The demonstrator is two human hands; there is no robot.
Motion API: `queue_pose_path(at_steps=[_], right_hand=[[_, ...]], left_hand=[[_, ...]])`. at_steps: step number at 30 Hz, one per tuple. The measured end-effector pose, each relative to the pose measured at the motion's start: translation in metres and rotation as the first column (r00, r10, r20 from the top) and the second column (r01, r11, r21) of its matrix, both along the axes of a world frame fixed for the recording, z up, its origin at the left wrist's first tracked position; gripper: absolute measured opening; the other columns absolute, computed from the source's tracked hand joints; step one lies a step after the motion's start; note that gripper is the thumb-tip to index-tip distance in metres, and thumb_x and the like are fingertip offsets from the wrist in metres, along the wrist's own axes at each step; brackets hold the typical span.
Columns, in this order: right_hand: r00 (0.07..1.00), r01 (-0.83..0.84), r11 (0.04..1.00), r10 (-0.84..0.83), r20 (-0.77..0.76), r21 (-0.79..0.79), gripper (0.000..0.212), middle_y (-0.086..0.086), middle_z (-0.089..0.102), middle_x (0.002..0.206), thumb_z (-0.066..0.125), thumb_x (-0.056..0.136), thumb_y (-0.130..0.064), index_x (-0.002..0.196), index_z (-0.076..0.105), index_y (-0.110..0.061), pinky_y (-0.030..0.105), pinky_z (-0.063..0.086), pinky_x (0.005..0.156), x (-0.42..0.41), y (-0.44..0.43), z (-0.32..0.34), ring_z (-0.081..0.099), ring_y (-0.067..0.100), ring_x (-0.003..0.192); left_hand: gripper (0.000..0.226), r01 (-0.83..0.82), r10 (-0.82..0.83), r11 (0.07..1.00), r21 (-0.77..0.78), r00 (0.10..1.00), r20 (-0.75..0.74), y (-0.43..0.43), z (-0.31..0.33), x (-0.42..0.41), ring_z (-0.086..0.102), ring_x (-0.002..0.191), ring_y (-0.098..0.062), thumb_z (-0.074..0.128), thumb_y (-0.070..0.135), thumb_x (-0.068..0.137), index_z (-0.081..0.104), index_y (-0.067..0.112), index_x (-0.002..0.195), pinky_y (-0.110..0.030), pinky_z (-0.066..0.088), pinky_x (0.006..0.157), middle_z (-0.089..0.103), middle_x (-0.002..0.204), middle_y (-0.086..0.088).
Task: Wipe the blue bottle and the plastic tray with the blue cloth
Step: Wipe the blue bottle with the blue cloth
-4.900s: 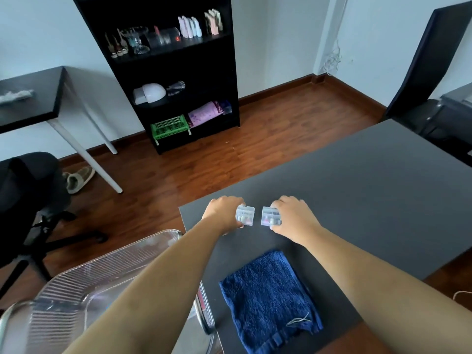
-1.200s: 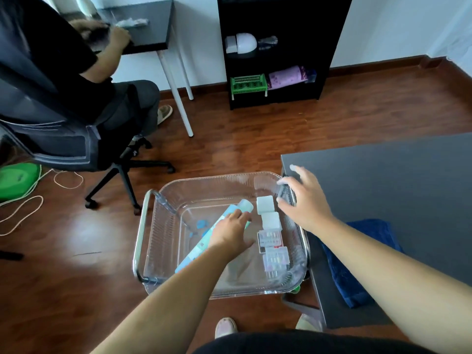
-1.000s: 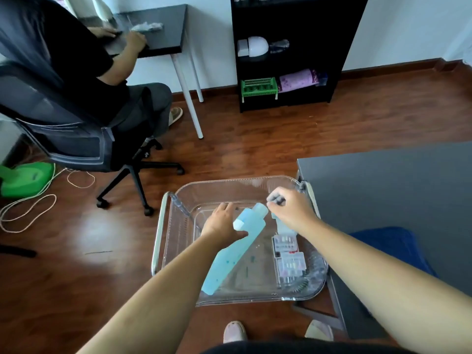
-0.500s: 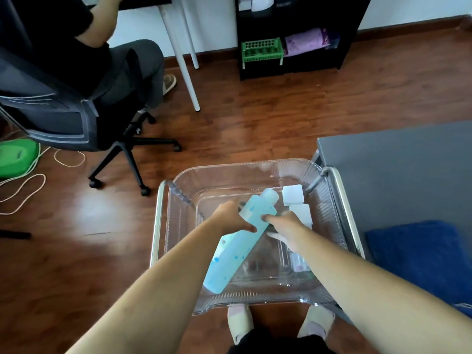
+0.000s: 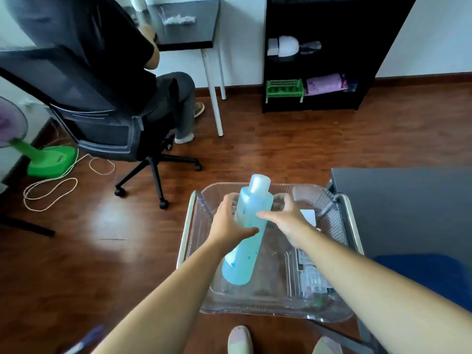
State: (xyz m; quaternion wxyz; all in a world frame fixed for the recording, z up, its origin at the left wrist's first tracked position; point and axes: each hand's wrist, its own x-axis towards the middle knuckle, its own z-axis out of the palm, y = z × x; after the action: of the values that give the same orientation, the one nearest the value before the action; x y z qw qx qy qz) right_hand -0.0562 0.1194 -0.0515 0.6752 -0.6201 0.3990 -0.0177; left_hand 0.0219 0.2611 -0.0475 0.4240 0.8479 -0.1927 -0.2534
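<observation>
My left hand (image 5: 227,223) grips the light blue bottle (image 5: 246,241) around its middle. The bottle stands almost upright, cap up and tilted a little to the right, with its base low inside the clear plastic tray (image 5: 327,312). My right hand (image 5: 287,218) is beside the bottle with fingers spread; its thumb lies on the bottle's front and the fingers stay just off its right side. The blue cloth (image 5: 424,277) lies on the dark table (image 5: 408,200) to the right of the tray.
Small clear boxes (image 5: 311,277) lie in the tray's right half. The tray sits in a metal frame (image 5: 185,233) over the wooden floor. A person sits on a black office chair (image 5: 107,118) at the left. A green fan base (image 5: 51,159), loose cables and a black shelf (image 5: 332,47) stand farther off.
The bottle has risen from lying slanted in the tray to nearly upright in my left hand. My right hand moved from the bottle's neck to its right side. The view tilted up.
</observation>
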Motion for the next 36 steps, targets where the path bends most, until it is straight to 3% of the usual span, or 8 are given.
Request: queue_pose_path(at_steps=[4, 7, 11, 15, 19, 21, 29, 36], right_hand=[[0.99, -0.108, 0.965, 0.126, 0.062, -0.237, 0.056, -0.007, 0.056, 0.103, 0.082, 0.06, -0.016, 0.094, 0.041, -0.035, 0.029, 0.049, 0.073, -0.001, 0.016, 0.03, 0.057, 0.013, 0.095], [0.976, -0.179, 0.908, 0.213, 0.049, -0.379, 0.061, 0.0, 0.054, 0.108, 0.08, 0.058, -0.004, 0.1, 0.041, -0.025, 0.042, 0.054, 0.082, -0.007, 0.026, 0.042, 0.057, 0.022, 0.102], [0.963, -0.227, 0.872, 0.266, 0.031, -0.434, 0.061, 0.005, 0.05, 0.114, 0.079, 0.062, -0.001, 0.105, 0.04, -0.018, 0.041, 0.051, 0.09, -0.016, 0.028, 0.047, 0.054, 0.024, 0.109], [0.96, -0.251, 0.849, 0.28, -0.008, -0.465, 0.057, -0.005, 0.05, 0.108, 0.078, 0.066, -0.003, 0.105, 0.04, -0.022, 0.027, 0.048, 0.076, -0.02, 0.026, 0.051, 0.054, 0.019, 0.106], [0.969, -0.226, 0.82, 0.246, -0.033, -0.527, 0.057, 0.0, 0.053, 0.118, 0.077, 0.072, -0.004, 0.116, 0.044, -0.019, 0.04, 0.05, 0.09, -0.02, 0.02, 0.061, 0.054, 0.02, 0.113], [0.975, -0.197, 0.804, 0.221, -0.026, -0.562, 0.055, 0.002, 0.051, 0.124, 0.075, 0.074, -0.006, 0.121, 0.046, -0.017, 0.036, 0.049, 0.089, -0.022, 0.013, 0.07, 0.052, 0.02, 0.117], [0.994, -0.087, 0.741, 0.111, -0.006, -0.666, 0.045, 0.001, 0.047, 0.134, 0.071, 0.081, -0.01, 0.12, 0.051, -0.025, 0.035, 0.048, 0.093, -0.063, -0.046, 0.106, 0.049, 0.018, 0.124], [0.985, -0.086, 0.683, -0.051, -0.165, -0.725, 0.045, 0.0, 0.045, 0.135, 0.069, 0.084, -0.018, 0.125, 0.05, -0.022, 0.033, 0.044, 0.097, -0.172, -0.104, 0.096, 0.049, 0.018, 0.123]], left_hand=[[0.08, -0.04, 0.046, 0.993, -0.111, 0.998, 0.046, 0.016, 0.019, -0.009, 0.057, 0.108, -0.013, 0.083, 0.018, 0.059, 0.037, 0.035, 0.122, -0.038, 0.053, 0.089, 0.056, 0.121, 0.008], [0.084, -0.04, 0.05, 0.989, -0.141, 0.996, 0.072, 0.026, 0.021, -0.019, 0.055, 0.112, -0.015, 0.081, 0.016, 0.061, 0.034, 0.03, 0.128, -0.036, 0.054, 0.091, 0.053, 0.126, 0.003], [0.083, 0.003, 0.007, 0.994, -0.113, 0.996, 0.089, 0.032, 0.024, -0.026, 0.051, 0.116, -0.014, 0.081, 0.017, 0.063, 0.032, 0.032, 0.129, -0.038, 0.051, 0.096, 0.046, 0.131, 0.006], [0.084, 0.067, -0.063, 0.996, -0.051, 0.995, 0.072, 0.035, 0.037, -0.021, 0.052, 0.118, -0.016, 0.084, 0.017, 0.063, 0.033, 0.034, 0.128, -0.037, 0.049, 0.098, 0.048, 0.132, 0.005], [0.086, 0.153, -0.16, 0.987, 0.056, 0.976, 0.15, 0.041, 0.059, -0.009, 0.045, 0.125, -0.018, 0.084, 0.017, 0.064, 0.035, 0.026, 0.134, -0.038, 0.043, 0.104, 0.045, 0.137, -0.001], [0.09, 0.191, -0.209, 0.977, 0.097, 0.951, 0.227, 0.042, 0.074, -0.003, 0.039, 0.129, -0.016, 0.084, 0.02, 0.064, 0.033, 0.027, 0.137, -0.034, 0.038, 0.107, 0.04, 0.139, 0.001], [0.095, 0.348, -0.4, 0.916, 0.197, 0.783, 0.477, -0.015, 0.126, -0.003, 0.037, 0.132, -0.015, 0.083, 0.04, 0.064, 0.029, 0.032, 0.141, -0.031, 0.037, 0.105, 0.036, 0.147, 0.006], [0.079, 0.602, -0.67, 0.728, 0.328, 0.521, 0.529, -0.124, 0.118, -0.08, 0.038, 0.132, -0.023, 0.071, 0.034, 0.074, 0.033, 0.024, 0.142, -0.037, 0.035, 0.108, 0.039, 0.144, -0.001]])
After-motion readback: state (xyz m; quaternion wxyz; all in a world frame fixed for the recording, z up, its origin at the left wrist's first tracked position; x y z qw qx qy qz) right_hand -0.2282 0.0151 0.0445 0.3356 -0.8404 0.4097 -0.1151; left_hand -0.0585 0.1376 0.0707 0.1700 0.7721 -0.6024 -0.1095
